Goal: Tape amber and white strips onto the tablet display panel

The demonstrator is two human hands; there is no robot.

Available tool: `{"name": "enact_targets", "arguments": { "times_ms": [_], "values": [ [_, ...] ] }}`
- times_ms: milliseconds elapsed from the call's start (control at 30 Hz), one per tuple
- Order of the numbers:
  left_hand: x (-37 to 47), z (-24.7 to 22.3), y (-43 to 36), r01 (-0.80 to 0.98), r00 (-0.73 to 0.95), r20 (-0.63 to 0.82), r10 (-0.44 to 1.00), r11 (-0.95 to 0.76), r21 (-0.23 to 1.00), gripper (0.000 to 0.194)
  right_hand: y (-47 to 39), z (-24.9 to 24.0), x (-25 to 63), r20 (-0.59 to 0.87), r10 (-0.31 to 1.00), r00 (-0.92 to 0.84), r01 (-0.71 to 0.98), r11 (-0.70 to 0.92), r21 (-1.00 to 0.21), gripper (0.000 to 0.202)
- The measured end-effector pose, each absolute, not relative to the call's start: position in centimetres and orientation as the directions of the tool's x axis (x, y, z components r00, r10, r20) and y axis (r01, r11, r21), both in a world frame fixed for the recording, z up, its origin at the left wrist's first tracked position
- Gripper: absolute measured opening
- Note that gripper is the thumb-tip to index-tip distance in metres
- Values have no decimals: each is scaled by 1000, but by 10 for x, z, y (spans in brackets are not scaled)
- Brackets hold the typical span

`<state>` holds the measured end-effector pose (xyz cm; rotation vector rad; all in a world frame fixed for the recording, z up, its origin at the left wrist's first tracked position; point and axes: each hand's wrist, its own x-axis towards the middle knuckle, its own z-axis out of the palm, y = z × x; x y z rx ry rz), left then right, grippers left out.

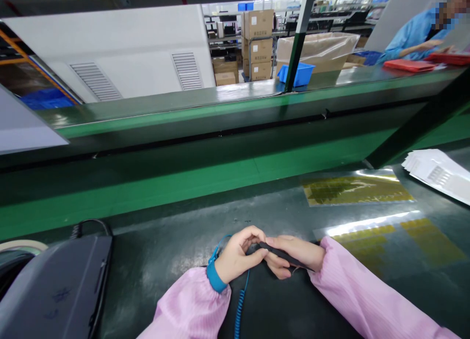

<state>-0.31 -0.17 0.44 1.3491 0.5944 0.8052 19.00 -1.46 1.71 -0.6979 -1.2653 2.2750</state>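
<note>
Both hands meet over the dark bench mat, holding a thin, dark, flat object (282, 254) whose exact kind I cannot make out. My left hand (237, 255) pinches its left end between thumb and fingers. Closed around the middle of it is my right hand (299, 251), with fingers curled below; a thin wire-like bit shows under that wrist. A blue anti-static wrist strap (216, 278) circles my left wrist, and its coiled blue cord (239, 312) hangs down toward me. Pink sleeves cover both forearms.
At left lies a large grey device (55, 285) with a black cable. Yellow film sheets (358, 189) lie to the right, near a stack of white pieces (438, 172). Beyond a green ledge are a blue bin (297, 75), cartons (260, 50) and a co-worker in blue (407, 35) by red trays.
</note>
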Motion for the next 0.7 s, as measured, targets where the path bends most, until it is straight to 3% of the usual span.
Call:
{"name": "enact_targets", "arguments": {
  "times_ms": [267, 700],
  "values": [
    [-2, 5, -1, -182, 592, 100, 800, 12, 983, 30, -11, 18, 189, -272, 634, -725, -40, -432, -901, 69],
    [-1, 4, -1, -183, 589, 120, 799, -12, 983, 28, -11, 23, 189, -268, 643, -718, -63, -443, -894, 66]
  ]
}}
